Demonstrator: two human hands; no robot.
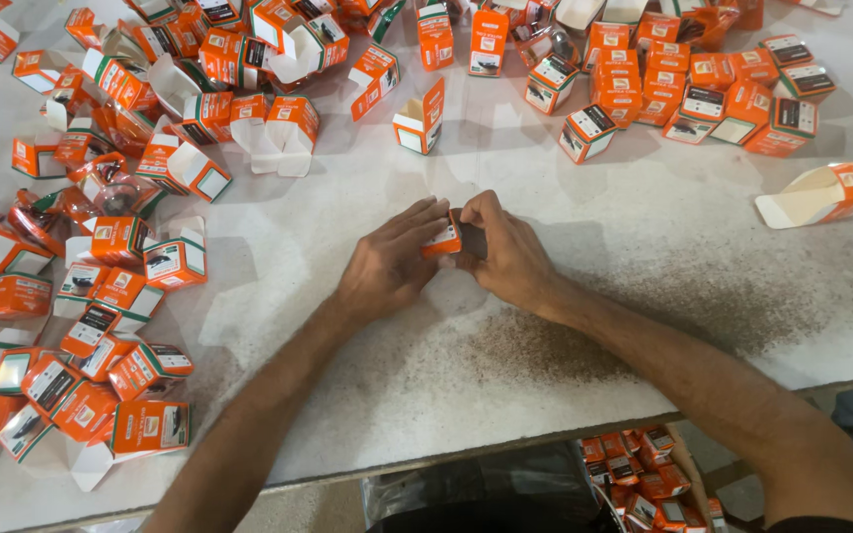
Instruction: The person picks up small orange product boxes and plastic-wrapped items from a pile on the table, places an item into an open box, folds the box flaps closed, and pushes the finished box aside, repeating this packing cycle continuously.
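Both hands, left & right, pinch a small orange-and-white cardboard carton mid white table; looks light, crushable, so best held by its side panels w/ fingertips.

Small orange and white cardboard box mostly hidden between left hand and right hand, with its dark end covered by the right fingers, so contents impossible to tell. Both arms cut off by the bottom edge. Orange boxes in the container under the white table partly cut by the same edge, and prints on the scattered boxes too small to tell.
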